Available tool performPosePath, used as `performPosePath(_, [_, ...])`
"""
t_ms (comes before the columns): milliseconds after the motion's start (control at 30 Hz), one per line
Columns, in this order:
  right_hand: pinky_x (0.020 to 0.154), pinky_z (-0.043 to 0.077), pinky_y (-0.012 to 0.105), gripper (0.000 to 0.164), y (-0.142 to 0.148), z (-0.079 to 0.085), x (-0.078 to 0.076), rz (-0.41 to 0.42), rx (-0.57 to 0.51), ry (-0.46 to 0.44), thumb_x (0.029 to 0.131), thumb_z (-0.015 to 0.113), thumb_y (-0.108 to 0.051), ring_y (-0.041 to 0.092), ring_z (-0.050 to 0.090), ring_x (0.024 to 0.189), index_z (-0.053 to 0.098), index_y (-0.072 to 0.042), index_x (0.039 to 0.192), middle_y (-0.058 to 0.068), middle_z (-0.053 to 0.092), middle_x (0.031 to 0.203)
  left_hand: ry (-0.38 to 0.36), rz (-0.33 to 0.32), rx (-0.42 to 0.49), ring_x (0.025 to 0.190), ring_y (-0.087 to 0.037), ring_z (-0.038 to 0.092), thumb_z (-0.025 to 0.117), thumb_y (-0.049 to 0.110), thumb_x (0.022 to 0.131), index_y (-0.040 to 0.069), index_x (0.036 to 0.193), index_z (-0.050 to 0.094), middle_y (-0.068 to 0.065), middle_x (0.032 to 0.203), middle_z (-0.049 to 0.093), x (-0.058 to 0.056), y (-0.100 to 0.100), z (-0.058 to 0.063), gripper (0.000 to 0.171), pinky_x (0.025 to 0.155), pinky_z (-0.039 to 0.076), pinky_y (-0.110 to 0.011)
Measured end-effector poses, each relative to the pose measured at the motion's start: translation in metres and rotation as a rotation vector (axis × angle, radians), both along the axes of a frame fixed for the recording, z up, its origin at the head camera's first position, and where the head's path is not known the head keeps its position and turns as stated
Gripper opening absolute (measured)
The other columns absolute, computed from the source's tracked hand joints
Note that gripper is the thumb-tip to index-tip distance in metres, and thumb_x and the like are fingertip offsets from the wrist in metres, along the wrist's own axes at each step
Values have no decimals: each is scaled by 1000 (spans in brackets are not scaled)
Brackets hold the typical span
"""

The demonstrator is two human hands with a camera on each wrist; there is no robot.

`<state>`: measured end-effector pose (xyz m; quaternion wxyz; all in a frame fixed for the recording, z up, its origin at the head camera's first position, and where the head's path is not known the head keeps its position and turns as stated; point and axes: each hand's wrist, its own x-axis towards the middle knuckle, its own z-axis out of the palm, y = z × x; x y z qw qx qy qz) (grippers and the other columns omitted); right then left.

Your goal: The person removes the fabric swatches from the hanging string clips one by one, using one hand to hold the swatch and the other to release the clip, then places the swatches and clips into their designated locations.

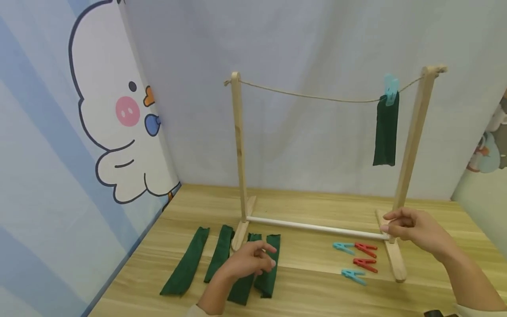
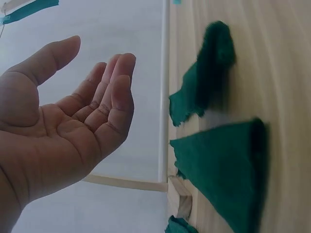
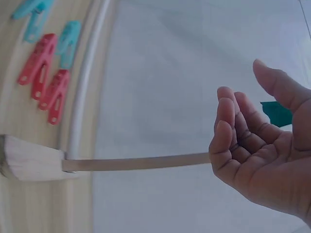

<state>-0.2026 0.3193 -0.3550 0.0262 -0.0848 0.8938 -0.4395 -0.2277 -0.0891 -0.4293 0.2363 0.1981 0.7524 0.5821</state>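
Observation:
Above the dark green cloth strips (image 1: 185, 264) on the table, my left hand (image 1: 249, 262) hovers with loosely curled fingers and nothing in it. The left wrist view shows its bare palm (image 2: 73, 126) beside two green strips (image 2: 218, 170). My right hand (image 1: 416, 229) is also without anything in it, near the foot of the rack's right post (image 1: 416, 132). Blue clothespins (image 1: 353, 276) and red clothespins (image 1: 365, 264) lie left of it. One green strip (image 1: 385, 132) hangs from the rope (image 1: 309, 95), pinned by light blue clothespins (image 1: 391, 90) near the right post.
The wooden rack's left post (image 1: 239, 149) stands behind the strips, its foot (image 1: 239, 235) close to them. A white bar (image 1: 317, 226) joins the two posts low down. Behind is a pale curtain (image 1: 317, 145); a cartoon-printed cloth (image 1: 107, 88) hangs at the left.

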Motion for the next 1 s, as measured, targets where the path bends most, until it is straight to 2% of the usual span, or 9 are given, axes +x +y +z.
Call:
performPosePath(133, [65,46,31,37,9,11,1,-28,3,29,95,56,-20,10,56,81,49,8,118,5,60,95,-9,6,1,81,-25,60,61,13,88,1,120,55,-10,91,63,-1,8,5,35,71,50,-44])
performPosePath(333, [68,49,26,37,21,26,1,-69,14,123,95,56,-22,2,57,84,48,7,118,-7,61,98,12,18,6,83,-25,61,62,16,89,5,120,57,-7,92,63,-5,18,9,33,72,50,-45])
performPosePath(500, [65,49,23,30,27,31,2,-75,-25,203,94,58,-16,3,59,83,52,6,113,-12,63,95,13,32,22,84,-25,60,62,15,89,5,120,57,-7,91,62,-7,26,11,33,74,49,-46])
performPosePath(600, [67,48,19,31,30,33,2,-79,-37,216,94,58,-16,1,59,84,52,5,116,-13,64,96,4,31,36,84,-22,60,62,15,89,5,119,57,-7,91,62,-9,31,13,32,76,48,-47])
performPosePath(700, [68,45,15,39,33,36,2,-84,1,204,94,58,-20,-4,56,88,49,5,122,-14,62,102,10,35,53,85,-20,58,61,15,90,6,119,57,-7,94,61,-13,37,13,31,77,48,-48])
performPosePath(833, [69,43,12,43,35,42,1,-69,46,220,94,57,-21,-7,53,91,48,6,126,-16,60,106,69,56,71,88,-20,56,61,16,91,8,119,58,-8,104,58,-16,44,15,29,77,48,-47])
performPosePath(1000, [72,44,11,44,30,51,-4,-47,42,299,95,56,-16,-8,53,93,43,6,131,-16,54,112,151,108,106,92,-21,56,60,14,91,7,119,57,-8,110,55,-19,53,20,28,76,48,-41])
